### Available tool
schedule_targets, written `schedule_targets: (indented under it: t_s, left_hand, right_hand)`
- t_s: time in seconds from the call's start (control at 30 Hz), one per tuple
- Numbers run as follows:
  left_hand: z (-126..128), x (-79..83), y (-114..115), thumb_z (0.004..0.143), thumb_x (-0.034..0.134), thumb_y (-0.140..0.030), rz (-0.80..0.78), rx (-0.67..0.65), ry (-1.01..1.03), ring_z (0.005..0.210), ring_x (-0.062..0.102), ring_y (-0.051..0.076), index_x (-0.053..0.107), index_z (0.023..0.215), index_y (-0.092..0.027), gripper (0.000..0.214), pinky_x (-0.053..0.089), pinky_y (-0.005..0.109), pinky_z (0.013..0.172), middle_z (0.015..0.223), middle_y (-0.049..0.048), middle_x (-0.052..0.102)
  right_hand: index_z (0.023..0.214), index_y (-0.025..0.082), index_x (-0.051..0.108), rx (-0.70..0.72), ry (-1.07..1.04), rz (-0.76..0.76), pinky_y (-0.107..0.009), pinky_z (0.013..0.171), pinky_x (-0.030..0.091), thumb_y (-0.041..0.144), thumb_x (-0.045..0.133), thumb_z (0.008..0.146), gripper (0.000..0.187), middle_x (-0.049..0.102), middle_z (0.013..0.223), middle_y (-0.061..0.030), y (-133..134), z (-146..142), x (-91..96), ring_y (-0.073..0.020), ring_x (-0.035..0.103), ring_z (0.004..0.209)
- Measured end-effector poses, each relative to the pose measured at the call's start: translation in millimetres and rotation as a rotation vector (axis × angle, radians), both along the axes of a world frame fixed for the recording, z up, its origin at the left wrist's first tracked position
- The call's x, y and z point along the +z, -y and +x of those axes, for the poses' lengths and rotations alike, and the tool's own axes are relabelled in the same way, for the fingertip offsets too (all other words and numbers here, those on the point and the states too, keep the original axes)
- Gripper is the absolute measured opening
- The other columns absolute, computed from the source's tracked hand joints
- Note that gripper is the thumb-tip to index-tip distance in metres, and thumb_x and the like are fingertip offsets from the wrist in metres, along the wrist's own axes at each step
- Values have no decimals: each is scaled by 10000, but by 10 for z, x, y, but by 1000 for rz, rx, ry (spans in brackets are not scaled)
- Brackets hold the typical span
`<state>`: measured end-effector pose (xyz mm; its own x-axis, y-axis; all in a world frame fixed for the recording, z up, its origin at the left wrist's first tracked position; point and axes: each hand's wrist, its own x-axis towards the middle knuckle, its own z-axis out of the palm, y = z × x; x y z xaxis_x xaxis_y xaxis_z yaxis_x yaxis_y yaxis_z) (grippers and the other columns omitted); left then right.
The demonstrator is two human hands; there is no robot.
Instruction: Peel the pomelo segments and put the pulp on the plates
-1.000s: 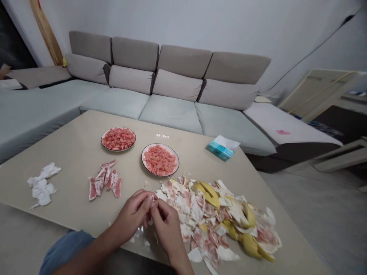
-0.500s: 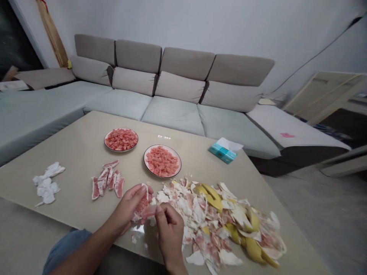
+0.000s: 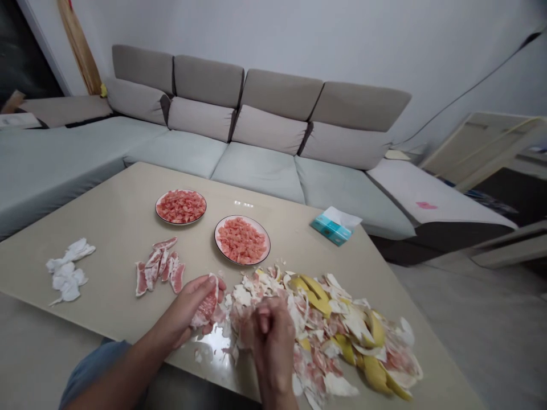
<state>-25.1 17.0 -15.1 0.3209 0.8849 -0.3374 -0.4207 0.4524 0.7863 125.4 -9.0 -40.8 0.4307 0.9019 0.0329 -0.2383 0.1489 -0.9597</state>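
Observation:
A peeled pink pomelo segment [image 3: 205,307] with white membrane along its edge rests in my left hand [image 3: 192,307], fingers wrapped around it. My right hand [image 3: 273,336] is over the near left side of a heap of pomelo peel and membrane [image 3: 316,319]. Its fingers look curled in but are blurred; a pinkish smear beside them may be a bit of membrane, and I cannot make out what they hold. Several unpeeled-membrane segments [image 3: 160,265] lie left of my hands. Beyond are two dark-rimmed plates of pink pulp, one nearer [image 3: 217,242] and one farther [image 3: 157,212].
Crumpled white tissues [image 3: 68,273] lie at the table's left. A blue tissue box [image 3: 333,226] stands near the far right edge of the beige table [image 3: 106,228]. A grey sofa [image 3: 260,165] runs behind it. Yellow rind [image 3: 378,373] reaches toward the table's right side.
My right hand has moved right, away from the segment, and over the peel heap. The strip it was pulling is off the segment. My left hand keeps its hold.

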Motion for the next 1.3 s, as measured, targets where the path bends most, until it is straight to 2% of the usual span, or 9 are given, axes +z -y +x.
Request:
schedule_targets:
  t_s: [0.13, 0.27, 0.4, 0.5, 0.67, 0.83, 1.03, 1.17, 1.3]
  left_hand:
    - [-58, -10, -17, 832, 569, -467, -21, 19, 14, 485, 526, 97, 639, 952, -158, 339, 390, 177, 337, 750, 7, 551]
    - [-51, -30, -4, 843, 568, -427, -38, -11, 26, 608, 601, 143, 673, 1004, -150, 337, 499, 247, 435, 929, 69, 607]
    - [-46, -17, 15, 827, 614, -368, -36, 10, 46, 677, 631, 163, 689, 1039, -167, 301, 522, 259, 510, 945, 67, 612]
    - [-51, 9, 18, 816, 633, -317, -68, 22, 65, 693, 630, 174, 690, 1068, -161, 301, 541, 274, 556, 835, 58, 619]
    - [-51, 34, 18, 784, 672, -262, -88, 43, 92, 733, 635, 185, 689, 1078, -151, 314, 556, 313, 660, 789, 64, 646]
    - [-49, 40, 22, 784, 669, -256, -100, 56, 74, 747, 622, 188, 692, 1068, -148, 305, 559, 326, 653, 778, 66, 634]
    - [-50, 18, 13, 772, 679, -293, -84, 89, 28, 671, 604, 155, 686, 1048, -176, 300, 536, 301, 640, 725, 17, 601]
    - [-17, -11, 12, 746, 707, -341, -58, 115, -20, 722, 608, 155, 683, 1044, -185, 338, 498, 248, 647, 780, 17, 629]
    - [21, -32, 7, 758, 699, -361, 36, 131, -101, 751, 569, 137, 685, 1050, -183, 343, 449, 206, 677, 801, 7, 621]
  right_hand:
    - [590, 215, 381, -86, 25, -104, -220, 409, 180, 406, 536, 846, 355, 274, 495, 100, -64, 267, 81, -80, 214, 418]
    - [558, 212, 388, -28, 367, -204, -240, 452, 237, 430, 560, 832, 391, 323, 508, 77, -83, 308, 53, -96, 285, 461]
    - [675, 218, 443, -117, 613, -165, -240, 518, 330, 290, 596, 778, 198, 418, 590, 67, -111, 266, -9, -122, 397, 519]
    - [752, 217, 494, -58, 697, -180, -247, 558, 370, 256, 583, 768, 98, 503, 646, 49, -121, 246, -37, -141, 471, 559]
    - [540, 224, 412, 11, 858, -194, -257, 511, 286, 380, 514, 860, 370, 417, 501, 52, -78, 197, -49, -140, 398, 502]
    - [415, 230, 366, 19, 834, -270, -282, 449, 212, 514, 469, 885, 559, 372, 383, 39, -36, 195, -59, -138, 347, 391]
    - [408, 236, 480, -71, 951, -284, -295, 468, 226, 511, 469, 880, 547, 489, 406, -5, -66, 269, -41, -164, 408, 402]
    - [783, 202, 647, 171, 753, -161, -266, 575, 356, 443, 477, 893, 315, 641, 683, -23, -51, 163, 2, -185, 552, 630]
    - [683, 192, 566, 435, 655, -163, -233, 563, 339, 421, 454, 921, 349, 552, 621, 24, 40, -106, -4, -143, 493, 604]
